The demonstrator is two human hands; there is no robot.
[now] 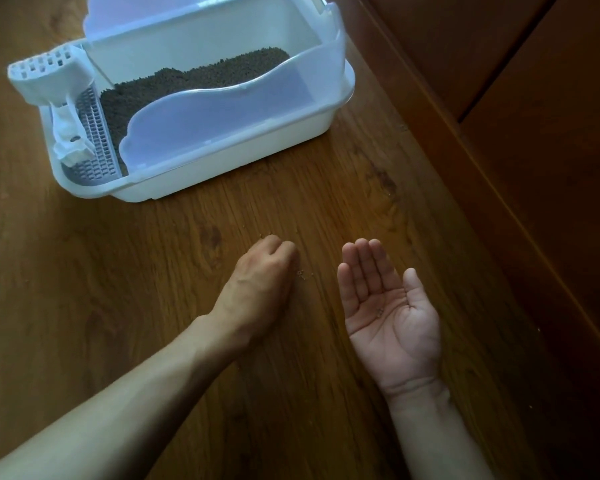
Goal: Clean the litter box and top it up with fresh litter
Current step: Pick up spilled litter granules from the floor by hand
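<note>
While cupped upward, right hand [388,306] beside stray granules [301,273].

A white plastic litter box [201,147] stands on the wooden floor, its base topped by tall translucent splash walls with wavy upper edges. Dark brown litter [187,81] fills the tray in an uneven layer. At its left end a slotted grey grate [96,133] slopes down, and a white slotted scoop [45,77] sits upright there, bowl uppermost. A few loose litter grains [301,273] lie on the floor well in front of the box.
</note>
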